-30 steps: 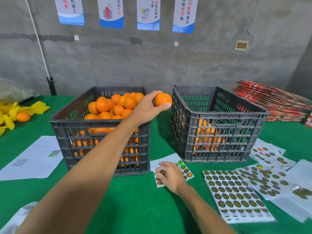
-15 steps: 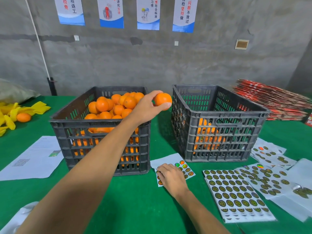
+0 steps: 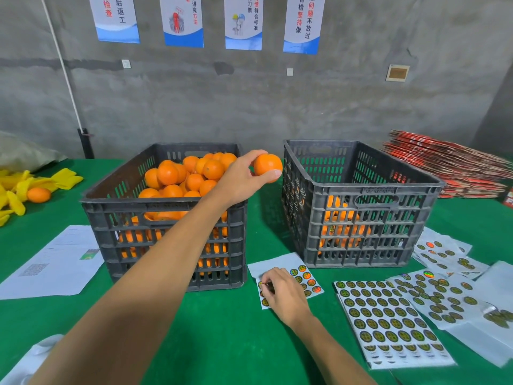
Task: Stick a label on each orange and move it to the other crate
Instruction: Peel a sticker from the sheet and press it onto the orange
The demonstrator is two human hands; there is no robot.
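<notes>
right hand [image 3: 281, 291] crept slightly up the small label sheet [image 3: 280, 269], fingertips pinching at a label, while left hand [image 3: 244, 177] grips the orange [image 3: 267, 164] well above it, between both crates.

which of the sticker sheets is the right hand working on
The small sticker sheet just in front of the gap between the crates. The right hand rests its fingers on it; the fuller sheets to its right lie untouched.

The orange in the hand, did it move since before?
No. The orange sits in the left hand, in the same spot beside the right crate.
</notes>
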